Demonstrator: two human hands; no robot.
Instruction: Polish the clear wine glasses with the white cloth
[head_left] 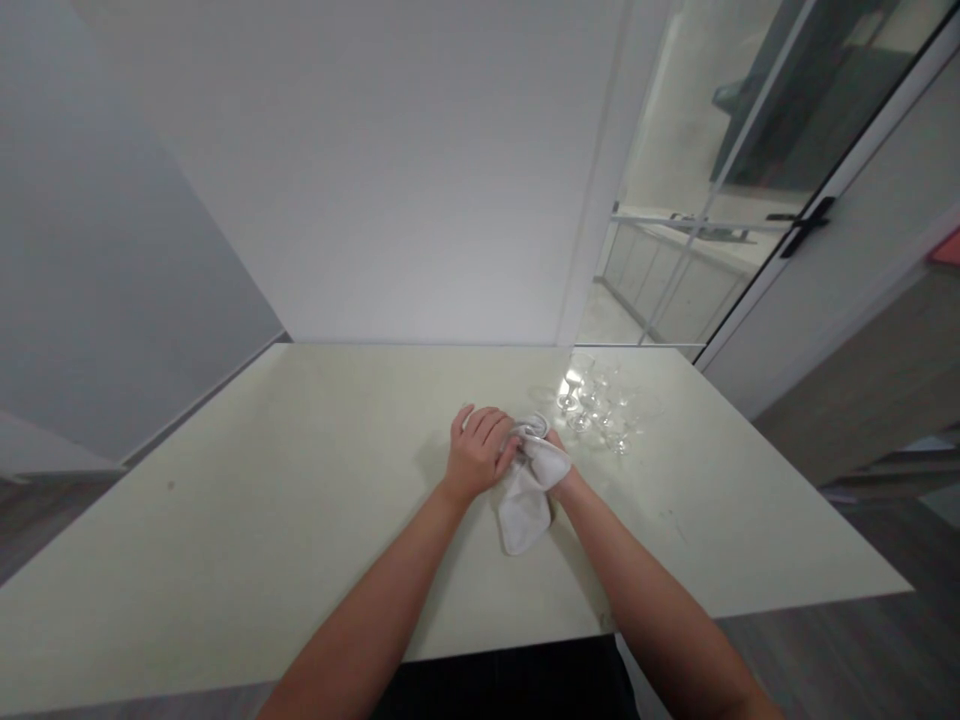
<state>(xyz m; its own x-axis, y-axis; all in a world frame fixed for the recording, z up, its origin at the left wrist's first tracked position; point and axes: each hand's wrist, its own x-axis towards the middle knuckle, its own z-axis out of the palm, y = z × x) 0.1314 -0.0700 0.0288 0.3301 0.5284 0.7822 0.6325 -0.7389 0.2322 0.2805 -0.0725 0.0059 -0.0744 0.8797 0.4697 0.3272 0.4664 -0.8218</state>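
My left hand [478, 450] is curled round a clear glass [531, 428] held above the pale table [262, 500]. A white cloth [525, 495] is draped over my right hand [559, 470], which is pressed against the glass from the right; the cloth hangs down between my wrists. Most of the right hand's fingers are hidden under the cloth. Only the rim of the glass shows between the two hands.
Several clear stemmed glasses [600, 405] stand in a cluster on the table just beyond my right hand. A white wall runs behind the table. A glass door with a black handle [802, 228] is at the right.
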